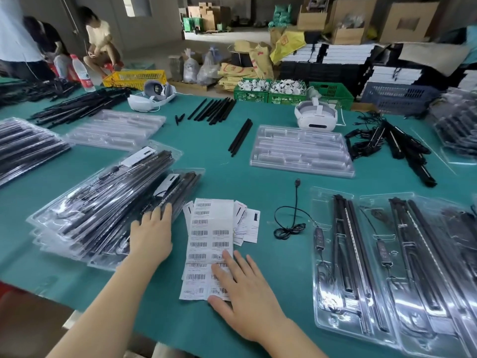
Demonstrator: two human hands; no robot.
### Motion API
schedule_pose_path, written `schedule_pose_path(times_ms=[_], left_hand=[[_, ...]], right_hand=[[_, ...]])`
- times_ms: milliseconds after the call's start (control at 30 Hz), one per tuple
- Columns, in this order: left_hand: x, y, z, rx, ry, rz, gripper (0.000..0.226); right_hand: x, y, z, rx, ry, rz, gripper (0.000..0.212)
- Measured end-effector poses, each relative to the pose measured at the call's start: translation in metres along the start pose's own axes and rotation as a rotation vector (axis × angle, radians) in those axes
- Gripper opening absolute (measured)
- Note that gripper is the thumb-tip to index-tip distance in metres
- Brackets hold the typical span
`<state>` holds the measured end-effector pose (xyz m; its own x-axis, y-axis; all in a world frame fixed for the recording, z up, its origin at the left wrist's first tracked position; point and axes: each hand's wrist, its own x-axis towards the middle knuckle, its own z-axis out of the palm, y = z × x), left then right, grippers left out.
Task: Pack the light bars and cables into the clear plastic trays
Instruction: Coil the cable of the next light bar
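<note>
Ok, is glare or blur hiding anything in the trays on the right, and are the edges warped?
Head view: bright glare streaks the packed trays at right, hiding parts of the bars; far right edge is smeared and blurred. Wide-angle bending curves the table edge and the stacks at the borders. The labels under the right hand are sharp; shadows are soft.

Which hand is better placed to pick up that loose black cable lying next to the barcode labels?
The right hand, probably. It rests flat on the barcode label sheet, on the same side as the loose black cable. The left hand presses on the stack of packed trays, farther off.
</note>
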<state>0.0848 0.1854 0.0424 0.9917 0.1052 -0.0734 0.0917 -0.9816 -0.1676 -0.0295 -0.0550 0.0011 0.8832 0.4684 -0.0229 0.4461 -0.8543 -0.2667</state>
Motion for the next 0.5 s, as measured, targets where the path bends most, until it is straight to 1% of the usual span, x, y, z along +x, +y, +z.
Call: schedule_pose_path(times_ms=[67, 133, 333, 367, 433, 467, 500], left_hand=[[0.005, 0.004, 0.0, -0.051, -0.044, -0.009, 0.076], [0.008, 0.006, 0.001, -0.089, -0.098, -0.012, 0.071], [0.009, 0.006, -0.002, -0.048, -0.09, -0.014, 0.059], [0.009, 0.005, -0.005, -0.036, -0.039, -0.011, 0.055], [0.013, -0.002, -0.014, -0.024, 0.169, -0.002, 0.047], [0.017, -0.009, -0.019, -0.036, 0.274, -0.01, 0.045], [0.023, -0.018, -0.025, -0.057, 0.345, -0.034, 0.048]], right_hand=[[-0.001, -0.001, 0.0, 0.011, 0.011, 0.012, 0.073], [-0.001, 0.0, -0.001, 0.011, 0.027, 0.017, 0.074], [-0.001, 0.0, 0.0, 0.01, 0.04, 0.016, 0.074], [-0.001, 0.0, 0.0, 0.007, 0.044, 0.016, 0.074], [-0.001, 0.0, 0.002, 0.004, 0.057, 0.019, 0.074], [-0.001, 0.0, 0.002, 0.006, 0.059, 0.022, 0.074], [-0.001, 0.0, 0.002, 0.007, 0.056, 0.023, 0.074]])
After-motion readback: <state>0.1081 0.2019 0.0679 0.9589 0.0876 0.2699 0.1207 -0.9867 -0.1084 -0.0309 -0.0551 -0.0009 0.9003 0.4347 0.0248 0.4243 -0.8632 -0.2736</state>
